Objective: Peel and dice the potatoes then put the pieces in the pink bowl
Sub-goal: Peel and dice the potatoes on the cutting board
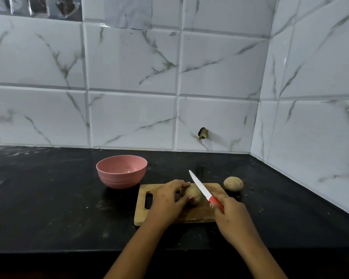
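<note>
Round pink plastic bowl (pixel 121 171) on black stone bench (pixel 48 198), just off wooden cutting board's (pixel 189 215) back-left corner. Left hand (pixel 167 200) curls around unpeeled brown potato (pixel 193 195) mid-board. Right hand (pixel 231 214) grips red-handled white-bladed knife (pixel 201 188), blade over potato. Second unpeeled potato (pixel 233 183) on bench by board's back-right corner.

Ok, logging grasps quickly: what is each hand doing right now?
Left hand: grips the unpeeled potato on the cutting board.
Right hand: grips the red-handled knife.
</note>
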